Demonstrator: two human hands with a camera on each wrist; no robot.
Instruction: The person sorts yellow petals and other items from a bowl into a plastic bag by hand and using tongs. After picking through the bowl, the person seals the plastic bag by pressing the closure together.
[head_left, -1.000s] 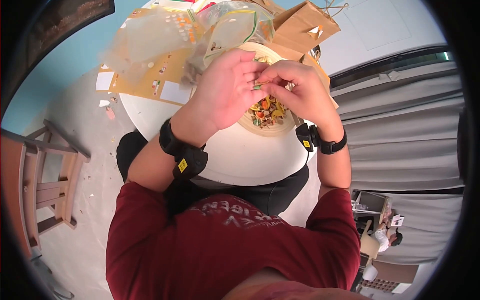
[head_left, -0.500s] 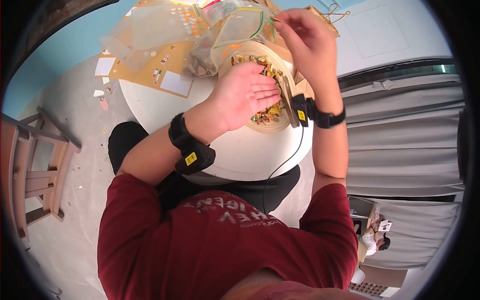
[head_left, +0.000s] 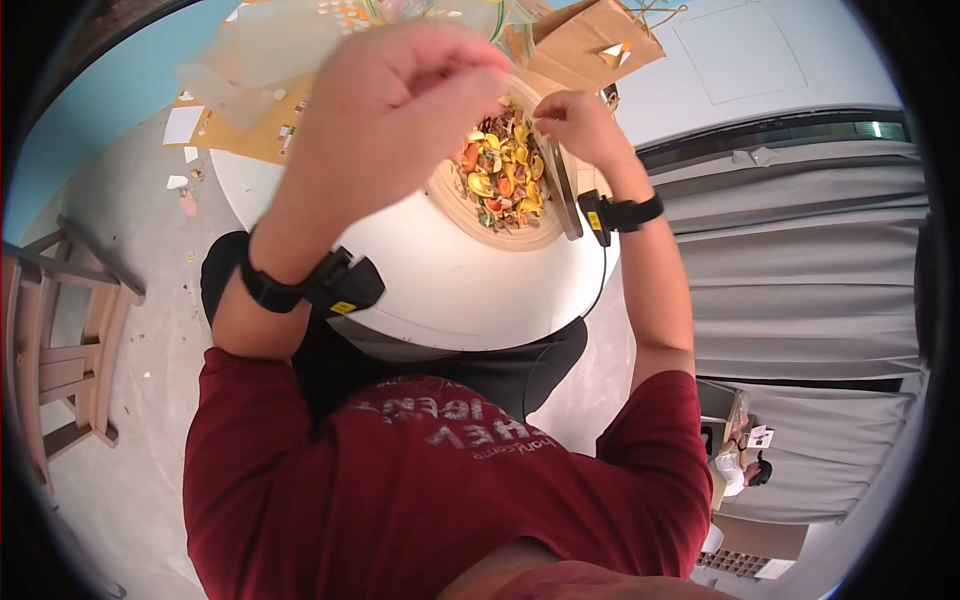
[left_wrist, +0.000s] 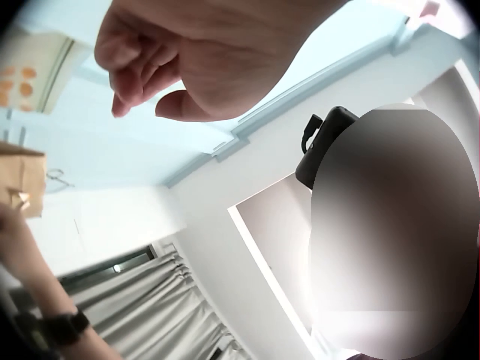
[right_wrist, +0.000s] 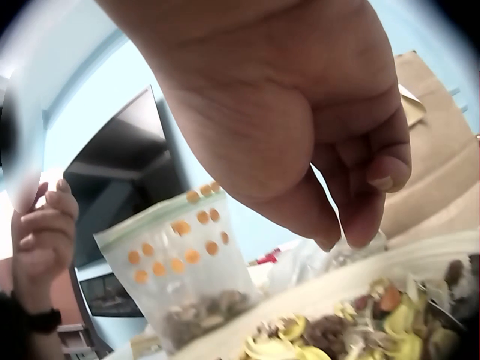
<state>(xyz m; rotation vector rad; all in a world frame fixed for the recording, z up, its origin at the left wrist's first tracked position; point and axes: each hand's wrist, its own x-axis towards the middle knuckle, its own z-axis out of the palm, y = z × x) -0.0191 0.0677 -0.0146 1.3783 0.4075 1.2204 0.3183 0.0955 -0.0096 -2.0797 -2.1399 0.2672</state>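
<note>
A round pale basket (head_left: 500, 240) stands on the white table, filled with a dry mix (head_left: 505, 170) of yellow, orange and brown pieces. My right hand (head_left: 585, 128) is over the basket's right side, fingers bent. In the right wrist view its thumb and fingertips come close together with a small gap, and no held piece shows. Lifted high left of the basket, my left hand (head_left: 400, 120) overlaps its rim in the head view. Its fingers are loosely curled around nothing visible, as the left wrist view of the hand (left_wrist: 187, 60) shows too.
Behind the basket are a clear zip bag (right_wrist: 184, 262) with orange dots and brown pieces inside, and a brown paper bag (head_left: 595, 45). A brown sheet (head_left: 240, 135) lies at the back left. A grey-brown flat strip (head_left: 567, 190) leans along the basket's right side.
My left hand has risen from over the mix toward the upper left, its fingers going from straight to curled. My right hand went out to the back right, then came back down beside the basket.
</note>
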